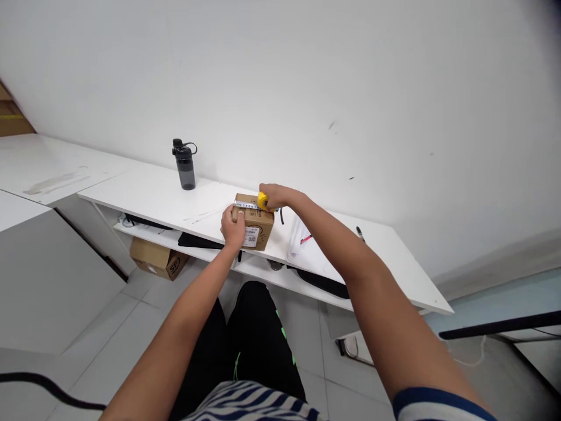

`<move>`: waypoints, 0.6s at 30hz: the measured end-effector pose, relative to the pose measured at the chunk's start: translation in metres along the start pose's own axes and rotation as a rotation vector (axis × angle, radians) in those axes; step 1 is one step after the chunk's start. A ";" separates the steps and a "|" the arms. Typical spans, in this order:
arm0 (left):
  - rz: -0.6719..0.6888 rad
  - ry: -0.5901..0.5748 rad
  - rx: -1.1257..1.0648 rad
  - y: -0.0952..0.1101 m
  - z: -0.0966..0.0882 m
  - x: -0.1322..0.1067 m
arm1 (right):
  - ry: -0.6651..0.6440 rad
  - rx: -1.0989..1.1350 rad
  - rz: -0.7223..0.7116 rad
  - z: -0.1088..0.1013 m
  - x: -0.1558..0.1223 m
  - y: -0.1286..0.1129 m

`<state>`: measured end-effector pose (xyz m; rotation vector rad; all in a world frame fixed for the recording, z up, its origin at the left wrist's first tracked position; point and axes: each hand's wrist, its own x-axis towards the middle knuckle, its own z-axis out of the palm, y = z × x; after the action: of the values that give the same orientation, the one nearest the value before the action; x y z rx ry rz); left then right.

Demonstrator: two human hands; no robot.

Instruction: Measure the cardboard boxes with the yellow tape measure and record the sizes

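Observation:
A small brown cardboard box (pixel 258 225) with a printed label stands on the white desk (pixel 166 199). My left hand (pixel 232 227) grips the box's near left corner and pins the end of a tape-measure blade (pixel 246 205) against its top edge. My right hand (pixel 272 196) is closed around the yellow tape measure case (pixel 262 200) at the box's far right corner. The blade runs along the box's top between both hands.
A dark water bottle (pixel 185 165) stands near the wall to the left. Papers (pixel 302 241) and a pen (pixel 360 234) lie right of the box. A lower shelf (pixel 175 238) holds dark items. Another cardboard box (pixel 158 259) sits on the floor under the desk.

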<state>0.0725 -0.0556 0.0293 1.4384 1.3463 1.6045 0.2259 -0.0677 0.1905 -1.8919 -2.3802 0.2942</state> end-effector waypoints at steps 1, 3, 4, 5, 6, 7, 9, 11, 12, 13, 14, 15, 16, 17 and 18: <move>-0.002 -0.002 -0.003 0.000 0.000 0.000 | 0.023 0.013 0.000 0.001 -0.002 -0.002; -0.011 -0.003 -0.014 0.000 0.001 -0.001 | 0.048 0.033 0.004 0.006 -0.014 -0.003; -0.016 -0.003 -0.017 0.001 0.001 -0.002 | 0.062 0.054 0.002 0.008 -0.025 0.000; -0.019 -0.003 -0.018 0.001 0.002 -0.002 | 0.087 0.087 -0.006 0.012 -0.037 0.003; -0.018 -0.002 -0.017 0.001 0.002 -0.002 | 0.121 0.129 -0.017 0.015 -0.052 0.008; -0.015 -0.002 -0.014 0.002 0.002 -0.002 | 0.165 0.185 -0.036 0.019 -0.068 0.013; -0.009 -0.005 -0.007 0.002 0.003 -0.002 | 0.226 0.269 -0.075 0.024 -0.093 0.021; -0.009 -0.002 -0.010 0.002 0.003 -0.002 | 0.228 0.294 -0.112 0.025 -0.103 0.024; -0.010 0.003 -0.015 0.001 0.003 -0.002 | 0.214 0.286 -0.126 0.024 -0.100 0.023; -0.009 0.008 -0.022 0.001 0.003 -0.002 | 0.194 0.265 -0.133 0.022 -0.092 0.020; -0.005 0.012 -0.028 0.000 0.004 -0.002 | 0.171 0.230 -0.131 0.019 -0.080 0.017; 0.002 0.014 -0.034 -0.002 0.004 -0.002 | 0.151 0.190 -0.121 0.016 -0.065 0.012; 0.009 0.016 -0.037 -0.003 0.004 -0.002 | 0.131 0.142 -0.106 0.014 -0.049 0.007; 0.016 0.018 -0.038 -0.003 0.004 -0.002 | 0.115 0.101 -0.092 0.012 -0.033 0.002; 0.022 0.019 -0.037 -0.004 0.004 -0.002 | 0.108 0.082 -0.086 0.010 -0.017 -0.002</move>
<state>0.0762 -0.0548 0.0245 1.4242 1.3093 1.6520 0.2259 -0.0856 0.1820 -1.7201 -2.3333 0.2711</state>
